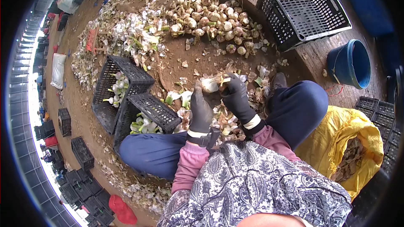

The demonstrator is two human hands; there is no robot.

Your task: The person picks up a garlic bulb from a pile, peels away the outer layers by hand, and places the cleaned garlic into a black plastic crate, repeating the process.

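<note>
Both of my hands wear dark gloves and meet at a garlic bulb (209,85) above the skin-strewn ground. My left hand (200,110) is closed with its fingers against the bulb's near left side. At the bulb's right end, by the stem and loose dry skin, the fingers of my right hand (236,97) are bent and closed. Part of the bulb is hidden by the fingers. Just below and left of it lie pale green-and-white pieces (182,97) among papery peelings (225,120).
Ahead is a pile of unpeeled garlic (210,17), beside a heap of skins (134,31). Tipped black crates (153,108) with cleaned bulbs stand left. A black crate (290,17) and blue bucket (336,63) are right, above a yellow sack (320,134).
</note>
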